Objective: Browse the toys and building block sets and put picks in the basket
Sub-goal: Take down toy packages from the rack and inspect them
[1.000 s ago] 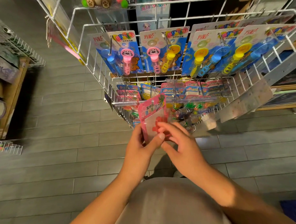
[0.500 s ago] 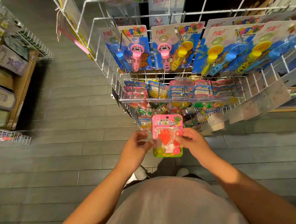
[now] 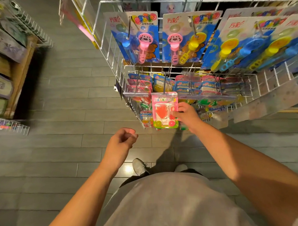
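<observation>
Right hand: pinches pink toy packet by its right edge, against the white wire rack. Left hand: loosely curled, holding nothing, below the packet. Bubble wand cards hang above.

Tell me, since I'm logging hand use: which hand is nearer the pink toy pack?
Right. The right hand has its grip on the pink toy pack at its right edge; the left hand hangs below and left of it, apart, holding nothing.
</observation>
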